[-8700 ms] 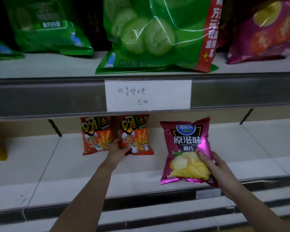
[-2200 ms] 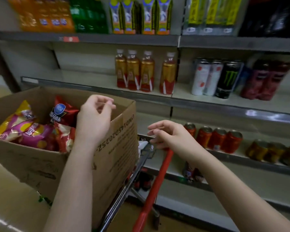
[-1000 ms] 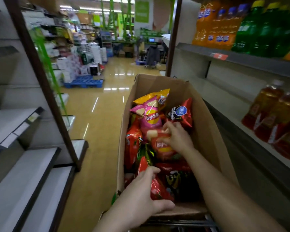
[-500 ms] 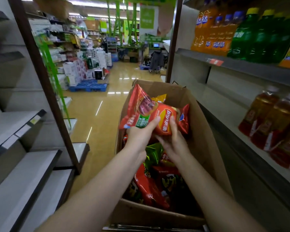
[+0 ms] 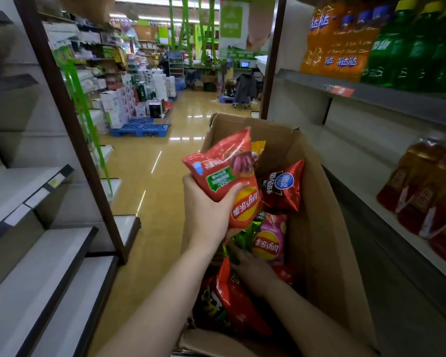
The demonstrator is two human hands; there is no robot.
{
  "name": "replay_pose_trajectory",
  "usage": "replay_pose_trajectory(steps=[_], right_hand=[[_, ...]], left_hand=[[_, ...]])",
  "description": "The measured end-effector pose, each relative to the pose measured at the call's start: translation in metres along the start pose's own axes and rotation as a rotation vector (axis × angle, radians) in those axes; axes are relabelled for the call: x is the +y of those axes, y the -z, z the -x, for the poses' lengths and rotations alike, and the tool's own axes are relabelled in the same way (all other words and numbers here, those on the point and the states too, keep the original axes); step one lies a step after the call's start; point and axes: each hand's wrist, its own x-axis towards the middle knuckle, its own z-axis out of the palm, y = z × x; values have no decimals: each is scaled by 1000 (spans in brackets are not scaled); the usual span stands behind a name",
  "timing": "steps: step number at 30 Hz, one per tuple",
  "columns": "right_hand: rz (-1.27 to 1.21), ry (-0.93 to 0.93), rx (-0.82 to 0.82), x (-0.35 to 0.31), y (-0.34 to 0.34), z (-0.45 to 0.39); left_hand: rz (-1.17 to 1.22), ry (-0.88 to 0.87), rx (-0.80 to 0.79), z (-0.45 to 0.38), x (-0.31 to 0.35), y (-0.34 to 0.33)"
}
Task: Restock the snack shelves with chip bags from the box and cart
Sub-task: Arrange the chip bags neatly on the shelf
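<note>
- Left hand [image 5: 206, 215] grips a red chip bag [image 5: 227, 176], fingers and thumb curled round its lower half; bag is raised above the left side of the cardboard box [image 5: 327, 228], tilted, its logo upside down.
- Right hand [image 5: 252, 269] is down inside the box among the bags, palm down, fingers spread over a green bag [image 5: 242, 237] and next to a pink bag [image 5: 269, 243]. Whether it actually grasps anything: cannot tell, fingertips hidden.
- Count in the box, as far as visible: one dark red bag with a blue round logo [image 5: 281, 188] leaning on the far right wall, one pink, one green, one yellow corner [image 5: 258, 150] behind the raised bag, one long red bag [image 5: 240, 305] near the front. Others below are too dark to count.
- Raised bag: glossy red, green label patch, round red-and-yellow logo, puffed with air.
- Left side: bare grey shelves [image 5: 36, 266], stepped. Right side: shelves with orange and green soda bottles [image 5: 386, 45] above, amber tea bottles [image 5: 428, 189] lower.
</note>
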Motion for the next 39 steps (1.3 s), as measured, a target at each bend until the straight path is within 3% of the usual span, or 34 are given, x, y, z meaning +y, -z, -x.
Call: replay_pose_trajectory(steps=[6, 9, 14, 17, 19, 24, 27, 31, 35, 39], right_hand=[[177, -18, 55, -11, 17, -11], [-42, -19, 218, 9, 20, -3], [-638, -107, 569, 51, 55, 23], [-846, -160, 619, 56, 93, 43], [-947, -154, 654, 53, 115, 54], [-1016, -208, 985, 55, 156, 72], [-1232, -264, 1116, 62, 180, 77], [-1379, -150, 1299, 54, 232, 77], [-1416, -30, 1204, 25, 275, 58], [-1361, 65, 1094, -21, 297, 29]], left_hand=[[-43, -39, 54, -2, -7, 12], [-1, -48, 82, -1, -8, 17], [-26, -86, 165, -4, -7, 16], [-46, -121, 183, -10, -5, 12], [-33, -144, 196, -13, -3, 11], [168, -155, 238, -24, 15, 17], [219, -152, 217, -35, 25, 29], [213, -90, 115, -53, 34, 48], [298, -36, 21, -57, 53, 75], [95, -258, 42, -54, 63, 123]])
